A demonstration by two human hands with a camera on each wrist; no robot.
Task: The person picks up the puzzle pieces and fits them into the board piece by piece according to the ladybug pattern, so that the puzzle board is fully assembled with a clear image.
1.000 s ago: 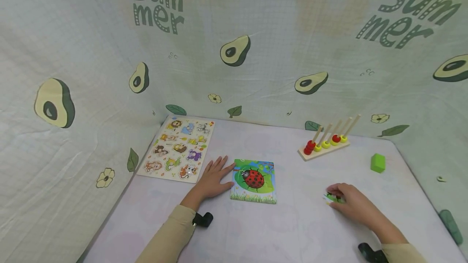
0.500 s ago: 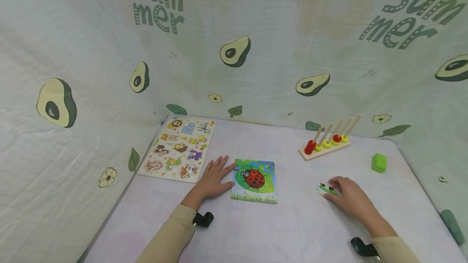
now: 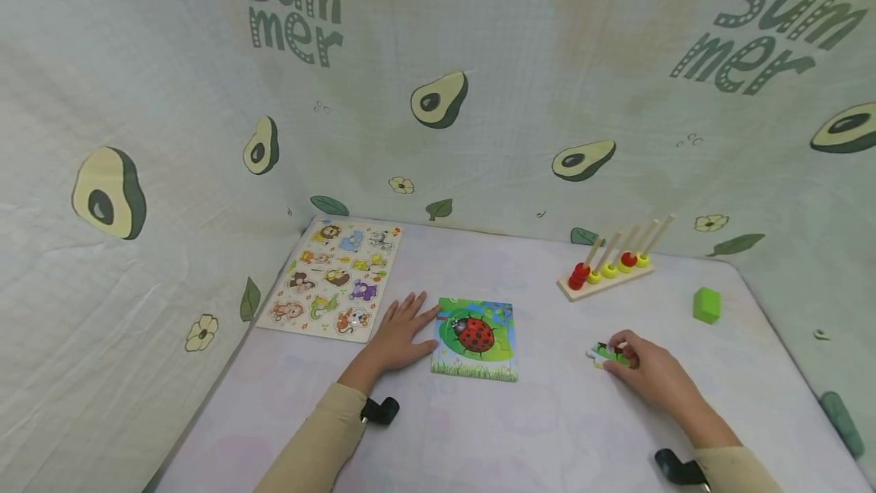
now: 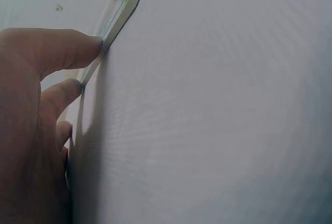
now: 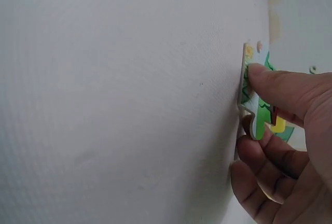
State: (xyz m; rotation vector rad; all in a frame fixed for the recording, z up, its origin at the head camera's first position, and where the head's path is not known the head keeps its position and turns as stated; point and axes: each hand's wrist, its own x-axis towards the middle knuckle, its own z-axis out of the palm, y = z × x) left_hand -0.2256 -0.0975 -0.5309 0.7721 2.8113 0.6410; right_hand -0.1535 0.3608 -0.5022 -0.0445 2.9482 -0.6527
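In the head view a square ladybug puzzle (image 3: 475, 338) lies at the middle of the table. My left hand (image 3: 399, 339) rests on the table with fingers spread and straight, its thumb and index tip at the puzzle's left edge. The left wrist view has the thumb and a finger against the rim of that board (image 4: 120, 22). Right of the puzzle, my right hand (image 3: 653, 373) pinches a jigsaw piece (image 3: 599, 356) printed green, white and black. In the right wrist view the thumb presses on the face of this piece (image 5: 263, 114); the other fingers curl behind it.
An animal peg puzzle board (image 3: 328, 280) lies at the back left. A wooden peg stand (image 3: 609, 280) with red and yellow beads stands at the back right. Nearer the right edge sits a green block (image 3: 707, 305). A printed cloth (image 3: 506, 36) hangs behind the table.
My right hand has moved left with the jigsaw piece, mostly in the first half second. More of the piece now shows beyond the fingertips. The left hand stays in place.
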